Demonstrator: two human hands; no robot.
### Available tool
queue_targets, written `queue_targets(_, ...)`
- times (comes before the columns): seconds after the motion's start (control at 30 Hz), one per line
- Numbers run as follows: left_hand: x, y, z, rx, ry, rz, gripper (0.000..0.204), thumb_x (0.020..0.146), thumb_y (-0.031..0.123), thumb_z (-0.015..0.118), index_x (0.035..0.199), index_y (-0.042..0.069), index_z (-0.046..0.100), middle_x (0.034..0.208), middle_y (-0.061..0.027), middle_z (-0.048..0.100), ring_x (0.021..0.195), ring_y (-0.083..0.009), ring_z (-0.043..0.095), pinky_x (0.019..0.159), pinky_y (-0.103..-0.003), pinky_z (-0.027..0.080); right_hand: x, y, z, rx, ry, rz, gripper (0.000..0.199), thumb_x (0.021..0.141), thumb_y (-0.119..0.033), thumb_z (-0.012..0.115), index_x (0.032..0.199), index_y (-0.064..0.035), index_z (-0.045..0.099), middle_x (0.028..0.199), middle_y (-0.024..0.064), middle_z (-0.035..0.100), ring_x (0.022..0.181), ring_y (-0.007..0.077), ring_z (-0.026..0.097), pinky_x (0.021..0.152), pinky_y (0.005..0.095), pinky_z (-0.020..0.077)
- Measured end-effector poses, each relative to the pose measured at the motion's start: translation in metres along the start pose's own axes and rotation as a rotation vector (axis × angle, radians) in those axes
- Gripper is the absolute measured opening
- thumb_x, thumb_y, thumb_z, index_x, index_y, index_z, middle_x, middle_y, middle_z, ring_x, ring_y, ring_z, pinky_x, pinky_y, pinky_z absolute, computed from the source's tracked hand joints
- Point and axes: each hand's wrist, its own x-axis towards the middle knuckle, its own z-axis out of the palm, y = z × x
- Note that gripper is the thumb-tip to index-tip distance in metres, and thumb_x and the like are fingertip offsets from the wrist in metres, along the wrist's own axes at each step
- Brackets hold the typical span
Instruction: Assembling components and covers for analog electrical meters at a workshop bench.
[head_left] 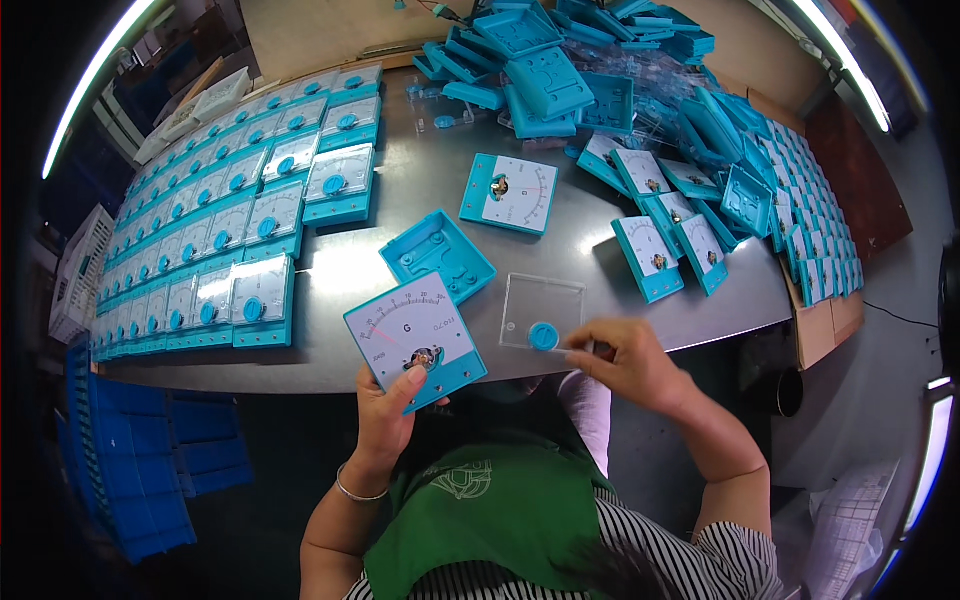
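My left hand (pixel 393 405) grips a panel meter (pixel 408 325) by its lower edge, thumb on the front. The meter has a white dial with a red needle and a teal base; its small mechanism shows through a round cutout, and no clear cover is on it. My right hand (pixel 635 365) has its fingers bent together at the lower right corner of a clear plastic cover (pixel 540 298) with a round teal knob (pixel 543 337). Behind the held meter lies an open teal housing (pixel 437 255). Farther back rests another uncovered meter (pixel 510 193).
Rows of covered meters (pixel 265 220) stand on the left of the metal table (pixel 420 160). Several uncovered meters (pixel 648 255) lean together at right, beside a heap of teal housings (pixel 548 82). More meters (pixel 815 215) line the far right. Blue crates (pixel 130 450) stand below left.
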Motion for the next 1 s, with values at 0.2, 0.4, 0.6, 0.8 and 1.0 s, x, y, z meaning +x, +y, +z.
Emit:
queue_targets(0.2,-0.013,0.0,0.007,0.013,0.007,-0.039,0.029,0.083,0.013,0.066,0.106,-0.002,0.057,0.094,-0.0118,0.064,0.076,-0.0192,0.066,0.059,-0.033,0.058,0.02,0.026,0.002,-0.258,-0.083,0.012,0.064,0.067,-0.032,0.077,0.124,-0.0119,0.056,0.138,0.0222,0.039,0.087,0.0331,0.063,0.081,0.0409,0.0494)
queue_targets(0.4,-0.023,-0.01,0.0,-0.005,0.008,-0.112,0.034,0.083,0.014,0.066,0.11,-0.004,0.054,0.099,-0.0145,0.062,0.079,-0.0208,0.066,0.059,-0.035,0.059,0.017,0.028,0.016,-0.259,0.066,-0.005,0.06,0.068,-0.026,0.076,0.123,-0.0119,0.058,0.135,0.0192,0.044,0.086,0.0328,0.064,0.074,0.0364,0.0512)
queue_targets(0.6,-0.026,-0.009,-0.005,-0.041,-0.043,-0.202,0.045,0.087,0.022,0.062,0.12,-0.004,0.045,0.11,-0.0176,0.059,0.09,-0.0262,0.065,0.064,-0.038,0.059,0.019,0.031,0.014,-0.203,0.175,-0.12,0.062,0.062,-0.02,0.079,0.121,-0.009,0.06,0.129,0.018,0.051,0.073,0.024,0.063,0.064,0.0317,0.0501)
queue_targets(0.8,-0.022,-0.007,0.0,-0.454,-0.184,-0.544,0.055,0.1,0.042,0.025,0.139,0.004,0.029,0.132,-0.0171,0.047,0.109,-0.0318,0.058,0.08,-0.046,0.055,0.042,-0.024,0.014,0.194,-0.103,-0.089,0.063,0.064,-0.023,0.081,0.122,-0.0075,0.059,0.124,0.0187,0.055,0.06,0.0072,0.045,0.053,0.0217,0.0399)
queue_targets(1.0,-0.021,-0.002,0.005,-0.482,-0.187,-0.598,0.057,0.1,0.045,0.018,0.139,0.005,0.028,0.131,-0.018,0.047,0.112,-0.0336,0.056,0.079,-0.046,0.057,0.06,-0.028,0.031,0.156,-0.211,-0.13,0.061,0.066,-0.024,0.079,0.121,-0.0069,0.06,0.124,0.019,0.055,0.073,0.0147,0.055,0.064,0.0261,0.0462)
